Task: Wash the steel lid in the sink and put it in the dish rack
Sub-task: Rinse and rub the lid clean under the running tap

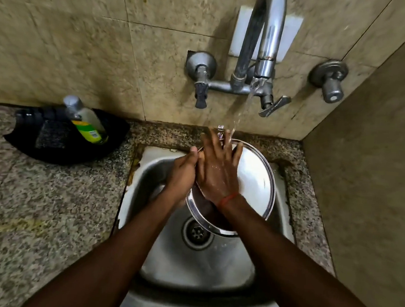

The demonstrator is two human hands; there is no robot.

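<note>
Water (242,110) falls in one thin stream from the single curved tap (262,41) onto the far edge of the one steel lid (252,182). The lid is held tilted above the far right part of the sink (186,269), with the one drain (197,231) just near of it.

Two hands are on the lid. The left hand (182,173) grips its left rim, thumb on top, fingers curled out of sight behind the metal. The right hand (217,169) lies flat on the lid's face, fingers spread and straight, holding nothing; a red thread (226,199) circles that wrist. This hand hides the lid's left half, and its fingertips blur under the stream.

On the worktop (32,212) at the far left sits one black tray (57,150). One bottle (86,121) leans in it, beside a dark pad (51,134) that is hard to make out. One separate valve (330,79) is on the wall at the right.
</note>
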